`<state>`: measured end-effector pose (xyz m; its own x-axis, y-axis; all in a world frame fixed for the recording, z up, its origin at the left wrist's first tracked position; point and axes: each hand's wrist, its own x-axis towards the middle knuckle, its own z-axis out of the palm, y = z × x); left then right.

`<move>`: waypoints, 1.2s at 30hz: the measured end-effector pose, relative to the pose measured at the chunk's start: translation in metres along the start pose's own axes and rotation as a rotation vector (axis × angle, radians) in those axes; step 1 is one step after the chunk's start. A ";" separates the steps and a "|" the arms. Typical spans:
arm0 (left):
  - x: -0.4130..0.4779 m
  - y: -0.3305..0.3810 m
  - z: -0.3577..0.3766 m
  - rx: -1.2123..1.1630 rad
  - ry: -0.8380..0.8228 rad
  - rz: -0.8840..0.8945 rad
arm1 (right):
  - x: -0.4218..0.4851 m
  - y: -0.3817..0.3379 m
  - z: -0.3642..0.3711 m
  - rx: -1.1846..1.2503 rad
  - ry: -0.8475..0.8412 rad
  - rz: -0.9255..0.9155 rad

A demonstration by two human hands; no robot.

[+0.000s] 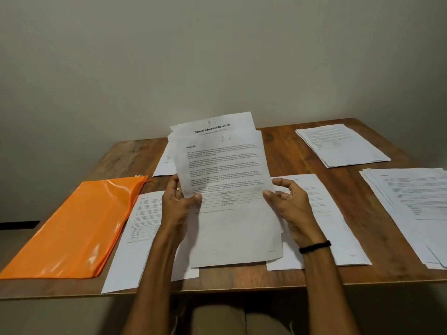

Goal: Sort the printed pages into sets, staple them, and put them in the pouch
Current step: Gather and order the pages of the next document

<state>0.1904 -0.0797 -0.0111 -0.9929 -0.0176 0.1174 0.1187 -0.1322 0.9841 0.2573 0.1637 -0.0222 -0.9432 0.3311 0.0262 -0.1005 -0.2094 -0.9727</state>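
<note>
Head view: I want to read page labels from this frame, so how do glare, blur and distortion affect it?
In the head view the light is dim and even. Glare streaks only the orange pouch. On the held pages the headings read but the body text is soft. Print on the far stack is illegible. The wide lens slightly bows the table edge.

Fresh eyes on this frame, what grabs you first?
The sheaf of printed pages held upright at centre, pinched at its side edges by the left grip and right grip. Next, the glossy orange pouch lying flat at left on the wooden table, white paper piles spread over the rest.
</note>
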 end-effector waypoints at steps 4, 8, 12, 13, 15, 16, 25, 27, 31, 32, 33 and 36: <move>0.000 0.000 -0.001 0.002 -0.003 -0.021 | 0.001 0.001 0.006 -0.069 0.100 -0.020; -0.002 0.000 0.001 0.061 0.012 -0.051 | 0.005 0.006 0.013 -0.312 0.237 -0.099; -0.003 -0.006 -0.002 0.170 0.059 -0.085 | 0.009 0.010 0.001 -0.602 0.329 -0.133; -0.003 -0.008 -0.004 0.198 0.075 -0.095 | 0.010 0.010 -0.007 -0.659 0.373 -0.111; -0.002 -0.012 -0.009 0.270 0.096 -0.129 | 0.015 0.013 -0.031 -0.837 0.506 0.000; -0.002 -0.013 -0.011 0.306 0.096 -0.152 | 0.018 0.015 -0.045 -0.951 0.570 0.092; -0.010 -0.018 -0.005 0.487 0.048 -0.257 | 0.032 0.010 -0.077 -1.364 0.547 0.464; -0.012 -0.018 -0.005 0.493 0.041 -0.262 | 0.034 0.004 -0.075 -1.372 0.500 0.469; -0.014 -0.016 -0.007 0.503 0.043 -0.267 | 0.038 -0.002 -0.073 -1.368 0.430 0.484; -0.014 -0.016 -0.008 0.503 0.042 -0.268 | 0.039 -0.004 -0.074 -1.353 0.414 0.474; -0.015 -0.015 -0.008 0.504 0.044 -0.268 | 0.040 -0.004 -0.074 -1.340 0.389 0.462; -0.017 -0.014 -0.006 0.512 0.046 -0.277 | 0.040 -0.006 -0.074 -1.348 0.307 0.412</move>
<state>0.2055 -0.0840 -0.0273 -0.9844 -0.0953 -0.1479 -0.1725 0.3577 0.9178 0.2438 0.2463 -0.0328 -0.7092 0.6799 -0.1862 0.6907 0.6175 -0.3763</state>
